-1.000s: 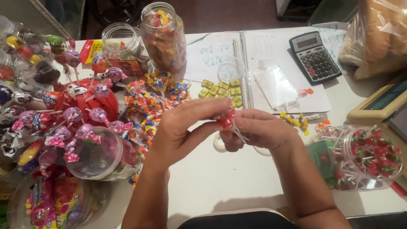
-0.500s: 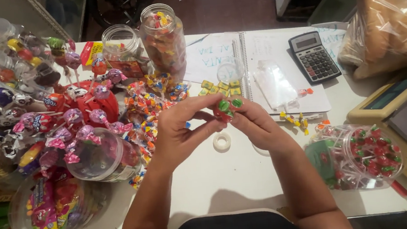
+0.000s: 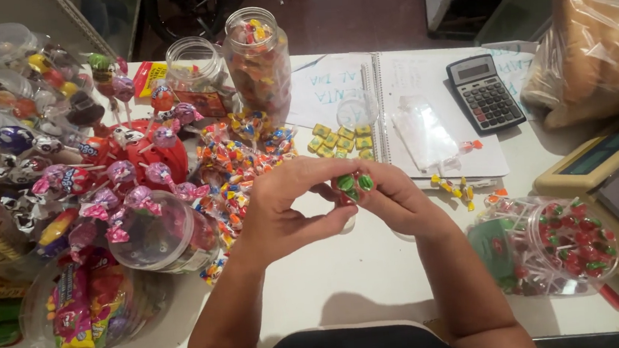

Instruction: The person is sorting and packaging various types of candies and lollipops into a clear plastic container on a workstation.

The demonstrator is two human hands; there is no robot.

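Both hands meet over the middle of the white table. My left hand and my right hand together pinch a small bunch of green-and-red wrapped lollipops between the fingertips. A roll of clear tape, seen earlier under the hands, is hidden now. Just left of my left hand lies a heap of small wrapped candies.
Lollipop displays and jars crowd the left. An open notebook, a clear bag and a calculator lie behind. A tub of red lollipops sits at right, a bag of bread far right.
The hands have turned the lollipop bunch so its green wrappers show, and have shifted slightly toward me, covering the tape roll.
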